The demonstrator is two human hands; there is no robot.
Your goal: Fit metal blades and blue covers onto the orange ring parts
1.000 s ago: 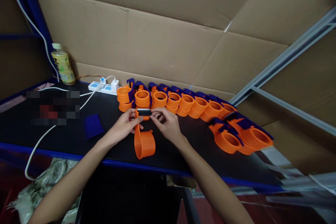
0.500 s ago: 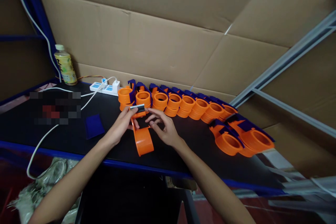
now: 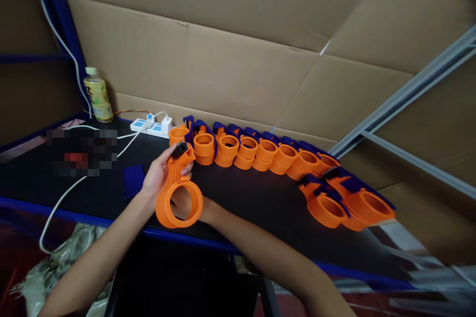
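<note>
My left hand (image 3: 158,178) is closed around the upper part of an orange tape dispenser (image 3: 199,203), above the black table. Its round ring hangs toward me, and a black roller (image 3: 181,149) shows at the top end by my thumb. My right hand (image 3: 181,202) is behind the dispenser, seen in part through the ring; its fingers are hidden, so I cannot tell whether it touches anything. A flat dark blue piece (image 3: 133,181) lies on the table just left of my left hand.
Several orange tape dispensers with dark blue parts (image 3: 267,149) stand stacked in a curved row at the back. More dispensers (image 3: 329,210) lie at the right. A power strip (image 3: 152,128), white cables and a drink bottle (image 3: 98,96) are at the back left. Cardboard (image 3: 223,64) walls the rear.
The dispenser has turned so its ring opening faces me, and it has moved left and nearer. My right hand has left its right side and crossed leftward behind it.
</note>
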